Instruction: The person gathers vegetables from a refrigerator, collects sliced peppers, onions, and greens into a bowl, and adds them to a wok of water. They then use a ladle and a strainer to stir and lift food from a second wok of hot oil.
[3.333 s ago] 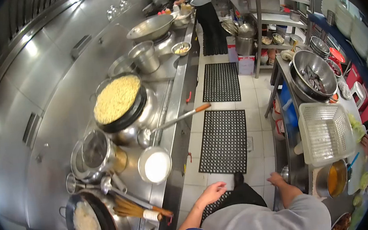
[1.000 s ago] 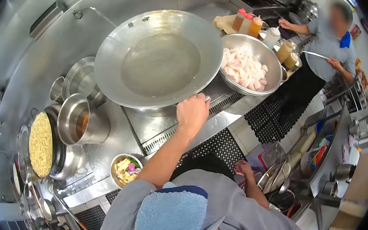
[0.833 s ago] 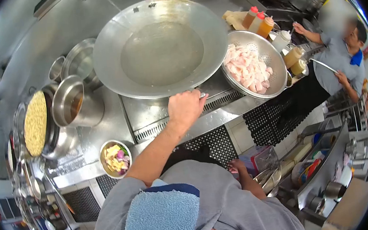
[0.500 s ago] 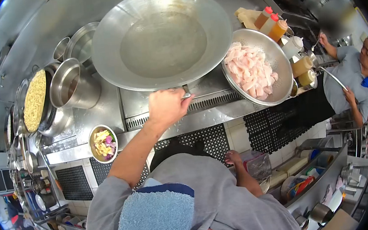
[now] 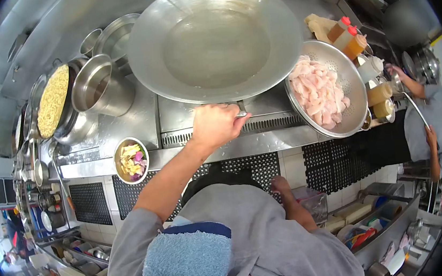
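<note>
My left hand [image 5: 217, 123] is closed round a short metal handle [image 5: 242, 113] at the near rim of a large wok [image 5: 143, 65]; the handle's end shows past my thumb. Clear liquid [image 5: 216, 47] fills the wok's bottom. My right hand [image 5: 280, 184] hangs low by my side, small and blurred, with its fingers hard to make out. Right of the wok stands a metal colander [image 5: 352, 75] holding pale raw meat pieces [image 5: 317, 90]. A small bowl [image 5: 118, 167] with yellow and purple chopped pieces [image 5: 133, 160] sits on the counter's front edge, left of my forearm.
Noodles [image 5: 54, 101] fill a pan at the left, beside a deep metal pot [image 5: 120, 97]. Several squeeze bottles [image 5: 354, 46] line the right side. A co-worker [image 5: 429, 116] in grey stands at the far right with a long metal tool. Black mats [image 5: 336, 161] cover the floor.
The view has swung, so the wok, colander and bowl appear farther right. My left hand keeps its grip on the handle. The co-worker's head has left the view; my right hand stays low.
</note>
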`<state>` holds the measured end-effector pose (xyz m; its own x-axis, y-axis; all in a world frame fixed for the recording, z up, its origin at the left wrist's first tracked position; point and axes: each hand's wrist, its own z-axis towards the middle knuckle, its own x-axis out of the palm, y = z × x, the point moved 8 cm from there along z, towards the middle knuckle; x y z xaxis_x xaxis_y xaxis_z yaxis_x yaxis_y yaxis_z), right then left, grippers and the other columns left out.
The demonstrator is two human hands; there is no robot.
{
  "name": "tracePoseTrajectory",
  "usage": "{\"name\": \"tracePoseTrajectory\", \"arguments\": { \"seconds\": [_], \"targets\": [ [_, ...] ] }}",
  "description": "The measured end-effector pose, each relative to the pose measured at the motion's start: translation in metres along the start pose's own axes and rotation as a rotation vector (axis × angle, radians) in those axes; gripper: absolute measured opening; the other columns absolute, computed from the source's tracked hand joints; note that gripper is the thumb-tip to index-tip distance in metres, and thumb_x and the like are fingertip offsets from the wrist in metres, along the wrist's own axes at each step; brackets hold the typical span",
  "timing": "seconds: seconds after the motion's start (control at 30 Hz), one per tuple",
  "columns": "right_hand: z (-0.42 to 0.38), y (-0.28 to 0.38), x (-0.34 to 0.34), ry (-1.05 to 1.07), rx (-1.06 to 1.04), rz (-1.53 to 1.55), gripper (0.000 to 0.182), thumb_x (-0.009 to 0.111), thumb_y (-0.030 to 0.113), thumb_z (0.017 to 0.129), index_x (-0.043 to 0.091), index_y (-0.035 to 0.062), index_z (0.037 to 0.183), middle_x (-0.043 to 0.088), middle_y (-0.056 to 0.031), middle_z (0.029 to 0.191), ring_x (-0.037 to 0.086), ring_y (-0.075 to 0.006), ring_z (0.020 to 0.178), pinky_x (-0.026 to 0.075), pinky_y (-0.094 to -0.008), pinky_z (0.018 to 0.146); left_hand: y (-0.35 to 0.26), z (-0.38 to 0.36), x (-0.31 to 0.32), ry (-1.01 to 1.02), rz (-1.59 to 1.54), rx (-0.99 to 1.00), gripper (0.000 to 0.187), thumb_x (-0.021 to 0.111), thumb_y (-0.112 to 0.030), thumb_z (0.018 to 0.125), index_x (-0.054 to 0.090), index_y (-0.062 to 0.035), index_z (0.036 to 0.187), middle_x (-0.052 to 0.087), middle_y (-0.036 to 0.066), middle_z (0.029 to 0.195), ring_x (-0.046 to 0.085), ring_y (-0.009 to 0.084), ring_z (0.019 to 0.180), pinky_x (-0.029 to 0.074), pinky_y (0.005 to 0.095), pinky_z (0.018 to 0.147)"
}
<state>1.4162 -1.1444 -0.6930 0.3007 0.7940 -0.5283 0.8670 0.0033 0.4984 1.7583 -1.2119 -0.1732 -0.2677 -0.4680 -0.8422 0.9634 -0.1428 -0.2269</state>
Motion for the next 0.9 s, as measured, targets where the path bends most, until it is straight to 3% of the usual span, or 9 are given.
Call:
{"name": "tracePoseTrajectory", "arguments": {
  "seconds": [0.17,0.23,0.3,0.47,0.67,0.73,0.77,0.83,0.9],
  "targets": [
    [0.037,-0.052,0.042,0.026,0.33,1.042,0.01,0.056,0.009,0.086,0.059,0.0028,0.093,0.065,-0.0122,0.072,0.061,-0.0207,0.054,0.048,-0.0315,0.043,-0.003,0.002,-0.001,0.013,-0.035,0.007,0.04,0.068,-0.038,0.079,0.053,-0.0103,0.054,0.054,0.005,0.048,0.057,0.0254,0.044,0.043,0.0369,0.043],
    [0.011,-0.012,0.01,0.125,-0.101,0.56,0.01,0.053,0.016,0.085,0.06,0.0113,0.08,0.062,-0.0069,0.077,0.061,-0.0184,0.074,0.049,-0.0331,0.066,0.004,-0.003,0.01,0.14,0.034,-0.052,0.035,0.066,-0.039,0.08,0.06,-0.0099,0.062,0.059,0.007,0.053,0.06,0.0275,0.05,0.046,0.0389,0.047],
    [0.001,-0.001,0.006,0.039,-0.193,0.385,0.008,0.054,0.013,0.086,0.06,0.007,0.087,0.064,-0.0124,0.074,0.061,-0.0194,0.06,0.049,-0.0329,0.049,0.007,-0.006,0.006,0.265,-0.074,-0.135,0.029,0.068,-0.036,0.079,0.062,-0.0079,0.075,0.064,0.01,0.069,0.065,0.026,0.068,0.049,0.0409,0.061],
    [-0.019,0.016,0.002,0.013,-0.266,0.021,0.012,0.055,0.012,0.086,0.064,0.0041,0.088,0.064,-0.0127,0.071,0.063,-0.0195,0.057,0.049,-0.0323,0.043,0.019,-0.052,-0.078,-0.268,-0.153,-0.083,0.043,0.074,-0.02,0.073,0.058,-0.0081,0.112,0.058,0.013,0.11,0.054,0.0318,0.105,0.045,0.0397,0.089],
    [-0.041,0.032,-0.019,0.071,0.087,0.456,0.02,0.056,0.012,0.086,0.065,0.0013,0.1,0.066,-0.0121,0.076,0.064,-0.0168,0.062,0.05,-0.0293,0.048,0.22,-0.314,-0.12,-0.236,0.27,-1.123,0.045,0.069,-0.015,0.076,0.054,0.0018,0.115,0.059,0.024,0.106,0.057,0.0394,0.098,0.048,0.0444,0.085],
    [-0.034,0.034,-0.025,0.025,0.191,0.61,0.025,0.058,0.012,0.085,0.062,0.0002,0.106,0.067,-0.0122,0.08,0.064,-0.0162,0.063,0.05,-0.0291,0.051,0.249,-0.398,-0.115,-0.021,0.371,-1.336,0.048,0.071,-0.024,0.076,0.054,0.0042,0.111,0.057,0.029,0.104,0.055,0.0447,0.101,0.047,0.0475,0.086],
    [-0.036,0.049,-0.037,-0.001,0.191,0.63,0.028,0.06,0.012,0.085,0.061,-0.0006,0.11,0.067,-0.0121,0.081,0.063,-0.0163,0.063,0.051,-0.0294,0.053,0.26,-0.421,-0.103,0.131,0.34,-1.354,0.043,0.067,-0.026,0.08,0.056,0.0056,0.107,0.061,0.021,0.095,0.062,0.0348,0.091,0.052,0.0437,0.078],
    [-0.037,0.078,-0.049,0.002,0.052,0.445,0.034,0.06,0.012,0.085,0.056,-0.0018,0.116,0.067,-0.0108,0.084,0.063,-0.0163,0.066,0.051,-0.0296,0.055,0.263,-0.444,-0.067,-0.106,-0.562,-1.7,0.035,0.063,-0.025,0.084,0.06,0.0043,0.103,0.063,0.011,0.087,0.063,0.0193,0.078,0.054,0.0335,0.064],
    [-0.033,0.11,-0.061,0.035,-0.215,0.036,0.04,0.058,0.012,0.087,0.05,-0.0026,0.122,0.067,-0.0086,0.086,0.063,-0.0162,0.072,0.052,-0.0294,0.057,0.252,-0.421,-0.057,-0.241,-0.867,-1.592,0.025,0.058,-0.021,0.087,0.061,0.0002,0.101,0.061,0.004,0.083,0.06,0.0097,0.074,0.054,0.025,0.059]
  ]
}}
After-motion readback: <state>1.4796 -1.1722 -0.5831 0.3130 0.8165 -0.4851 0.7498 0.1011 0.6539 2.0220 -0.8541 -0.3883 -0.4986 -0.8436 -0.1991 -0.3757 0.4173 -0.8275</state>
